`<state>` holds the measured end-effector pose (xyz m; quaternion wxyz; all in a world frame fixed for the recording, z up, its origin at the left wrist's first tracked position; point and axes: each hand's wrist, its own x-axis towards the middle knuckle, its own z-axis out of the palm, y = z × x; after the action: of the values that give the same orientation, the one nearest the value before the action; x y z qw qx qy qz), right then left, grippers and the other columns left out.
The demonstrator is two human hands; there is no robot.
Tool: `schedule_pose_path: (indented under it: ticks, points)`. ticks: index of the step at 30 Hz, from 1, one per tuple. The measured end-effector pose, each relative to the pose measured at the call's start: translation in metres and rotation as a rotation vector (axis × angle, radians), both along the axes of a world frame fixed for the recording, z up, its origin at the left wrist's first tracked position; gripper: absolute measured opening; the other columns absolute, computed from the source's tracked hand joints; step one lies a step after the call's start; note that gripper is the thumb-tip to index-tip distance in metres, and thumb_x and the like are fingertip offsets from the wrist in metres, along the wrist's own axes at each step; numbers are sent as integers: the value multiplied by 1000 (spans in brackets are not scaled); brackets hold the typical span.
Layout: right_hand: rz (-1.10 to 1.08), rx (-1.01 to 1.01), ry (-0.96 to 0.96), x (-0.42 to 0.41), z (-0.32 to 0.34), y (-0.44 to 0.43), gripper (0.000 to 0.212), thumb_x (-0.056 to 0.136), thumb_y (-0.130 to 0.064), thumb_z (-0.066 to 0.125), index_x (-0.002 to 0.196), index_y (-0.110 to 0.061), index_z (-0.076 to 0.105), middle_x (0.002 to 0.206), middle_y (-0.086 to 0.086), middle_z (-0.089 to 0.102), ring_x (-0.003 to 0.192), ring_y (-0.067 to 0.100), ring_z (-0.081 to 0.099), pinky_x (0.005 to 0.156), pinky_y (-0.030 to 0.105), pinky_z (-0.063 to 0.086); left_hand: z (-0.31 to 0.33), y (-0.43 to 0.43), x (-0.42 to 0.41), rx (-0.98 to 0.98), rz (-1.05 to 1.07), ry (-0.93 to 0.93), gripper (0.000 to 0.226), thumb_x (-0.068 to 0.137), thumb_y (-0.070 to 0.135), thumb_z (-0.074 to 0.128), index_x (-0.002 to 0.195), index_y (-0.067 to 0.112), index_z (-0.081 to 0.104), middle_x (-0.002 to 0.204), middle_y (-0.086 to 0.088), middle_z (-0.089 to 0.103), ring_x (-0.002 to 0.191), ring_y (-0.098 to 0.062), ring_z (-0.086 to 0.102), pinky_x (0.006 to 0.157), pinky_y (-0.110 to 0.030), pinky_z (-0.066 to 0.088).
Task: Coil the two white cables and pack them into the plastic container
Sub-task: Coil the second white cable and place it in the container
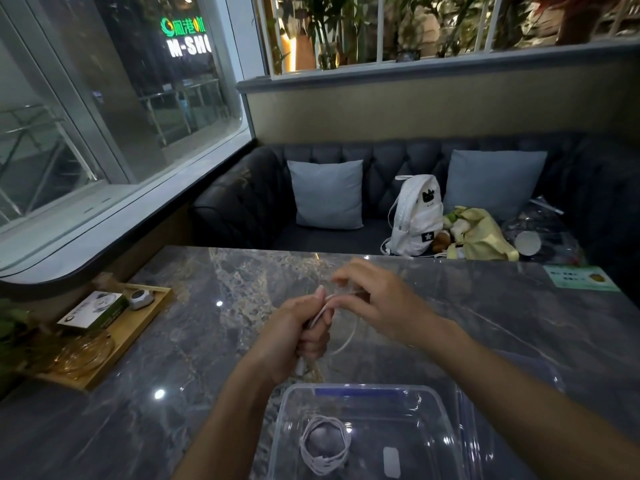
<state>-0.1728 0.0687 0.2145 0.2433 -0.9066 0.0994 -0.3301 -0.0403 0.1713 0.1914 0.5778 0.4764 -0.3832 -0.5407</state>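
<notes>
Above the grey marble surface [194,344], left hand [304,327] fisted round gathered turns of a white cable [349,337], thumb pointing up, a short end poking out below the fist. Right hand [379,301] just beside it, fingertips pinching a strand of the same cable close to the left thumb; one loose loop hanging beneath the two hands. Nearer the camera, clear plastic container [447,408] open on the surface, with a coiled white cable [323,445] lying as a flat ring on its floor, toward the left side. At the left edge, wooden tray [138,327] carrying a small box [93,310] and an amber glass dish [83,351]. Beyond the surface, dark tufted sofa [242,202] with a white backpack [415,216] between two pale blue cushions.
</notes>
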Motion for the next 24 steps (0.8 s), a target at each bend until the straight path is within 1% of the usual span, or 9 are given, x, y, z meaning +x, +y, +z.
schedule_pose_path:
  ticks: [2,4,6,8,10,13,17,21,24]
  points:
    - [47,75,8,-1,1,-1,29,82,-17,67,105,0,65,95,7,64,75,-13,51,70,3,37,0,1,1,-4,-29,57,36,87,37,43,58,17,50,35,10,28,31,-4,19,37,-14,15]
    - [81,151,32,-2,1,-3,20,83,-13,65,100,-3,69,88,5,69,75,-8,55,70,4,39,0,2,3,16,-35,135,36,86,34,43,54,17,47,34,10,27,29,-3,18,37,-15,13]
    - [82,279,63,-4,1,-6,13,84,-12,64,93,-6,72,77,3,69,68,0,57,65,9,41,-1,2,6,47,-61,170,36,85,29,42,51,18,46,32,10,27,29,-3,19,37,-17,12]
    - [88,341,89,-6,-1,-7,11,83,-14,64,87,-8,73,70,2,67,63,2,56,62,16,44,0,2,7,77,-118,139,32,80,27,40,51,18,47,33,8,30,30,-5,21,38,-20,15]
    - [93,328,115,-5,-2,-6,11,83,-14,65,83,-8,73,65,-4,64,62,3,56,64,21,44,2,1,8,136,-142,77,29,77,29,42,53,16,52,36,4,36,32,-8,27,39,-21,22]
    - [94,324,130,-3,-3,-7,11,83,-15,65,81,-9,74,61,-12,60,59,-1,54,63,18,43,4,0,9,196,-150,53,36,83,38,44,59,15,58,40,3,41,32,-7,28,37,-18,19]
    - [111,396,118,-3,-6,-10,10,82,-17,67,81,-9,73,65,-2,65,58,-2,55,59,12,42,5,2,10,143,-210,87,32,84,42,51,58,22,48,41,12,30,34,-2,22,35,-15,14]
    - [83,503,-2,-5,-10,-16,10,79,-12,69,86,-6,74,61,-13,65,55,-5,56,57,7,39,0,5,9,53,-267,245,32,80,39,64,61,18,50,40,12,35,32,-1,28,36,-16,25]
    - [87,521,-13,-5,-9,-15,9,81,-12,66,84,-7,73,60,-10,66,49,-4,54,51,7,38,-2,5,7,10,-263,254,33,79,40,67,63,16,50,41,12,35,33,-1,29,40,-17,29]
